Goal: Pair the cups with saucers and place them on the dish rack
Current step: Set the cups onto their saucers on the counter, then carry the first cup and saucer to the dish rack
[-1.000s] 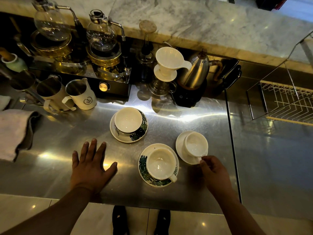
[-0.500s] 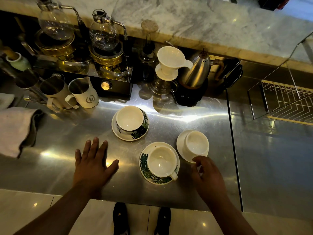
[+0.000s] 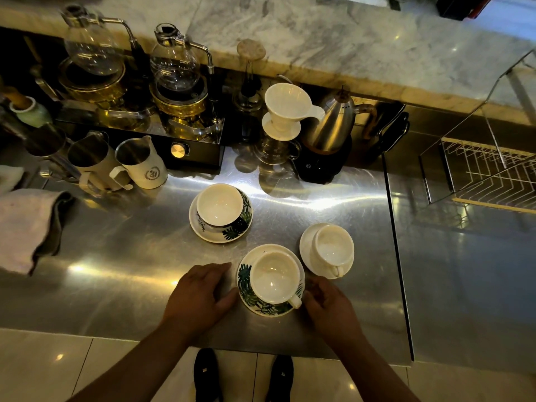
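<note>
Three cup-and-saucer pairs stand on the steel counter. Nearest me, a white cup (image 3: 271,281) sits on a leaf-patterned saucer (image 3: 246,288). My left hand (image 3: 197,297) holds that saucer's left rim and my right hand (image 3: 327,309) holds its right rim, just under the cup's handle; the saucer rests on the counter. Behind it, a leaf-patterned cup (image 3: 219,206) sits on a white saucer with a leaf print (image 3: 232,235). To the right, a plain white cup (image 3: 333,246) sits on a plain white saucer (image 3: 307,245). The wire dish rack (image 3: 493,175) is at the far right.
A steel kettle (image 3: 333,126), a white dripper on a glass server (image 3: 285,107), two siphon brewers (image 3: 174,68) and steel pitchers (image 3: 142,163) line the back. A folded cloth (image 3: 26,224) lies at the left. A counter seam (image 3: 396,256) runs between the cups and the rack.
My left hand slid right from the bare counter to the leaf saucer's left rim. My right hand left the plain white cup and moved to the leaf saucer's right rim.
</note>
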The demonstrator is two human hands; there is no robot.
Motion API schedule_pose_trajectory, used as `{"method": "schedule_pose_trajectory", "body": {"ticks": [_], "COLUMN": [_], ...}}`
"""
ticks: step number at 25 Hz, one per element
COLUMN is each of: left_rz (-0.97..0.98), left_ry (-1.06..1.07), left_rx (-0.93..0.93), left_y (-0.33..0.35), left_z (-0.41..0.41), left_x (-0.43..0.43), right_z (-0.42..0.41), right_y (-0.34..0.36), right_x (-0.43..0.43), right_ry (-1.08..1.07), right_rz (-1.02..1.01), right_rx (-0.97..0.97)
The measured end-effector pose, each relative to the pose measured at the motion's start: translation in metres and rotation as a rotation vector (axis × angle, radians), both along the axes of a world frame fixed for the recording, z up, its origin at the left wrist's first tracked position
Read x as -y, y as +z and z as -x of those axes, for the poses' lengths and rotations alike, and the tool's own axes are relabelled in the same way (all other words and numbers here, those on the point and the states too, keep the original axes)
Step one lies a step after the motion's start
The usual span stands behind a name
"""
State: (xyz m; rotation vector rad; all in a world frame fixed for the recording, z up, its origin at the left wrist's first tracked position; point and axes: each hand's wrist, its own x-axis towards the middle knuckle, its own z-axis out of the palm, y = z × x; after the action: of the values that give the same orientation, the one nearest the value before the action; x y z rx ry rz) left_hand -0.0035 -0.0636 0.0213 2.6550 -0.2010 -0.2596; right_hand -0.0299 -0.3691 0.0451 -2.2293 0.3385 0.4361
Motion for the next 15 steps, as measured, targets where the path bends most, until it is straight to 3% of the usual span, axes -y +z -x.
{"method": "schedule_pose_trajectory", "body": {"ticks": [15], "left_rz": [0.292], "left_ry": [0.148], "left_rx": [-0.393], "left_y": [0.009], "left_z": [-0.014], "left_x": [0.033], "right_z": [-0.013], "right_y": [0.008], "right_x": [-0.014], "right_ry": [-0.168], "right_rz": [-0.276], "right_rx": [-0.138]}}
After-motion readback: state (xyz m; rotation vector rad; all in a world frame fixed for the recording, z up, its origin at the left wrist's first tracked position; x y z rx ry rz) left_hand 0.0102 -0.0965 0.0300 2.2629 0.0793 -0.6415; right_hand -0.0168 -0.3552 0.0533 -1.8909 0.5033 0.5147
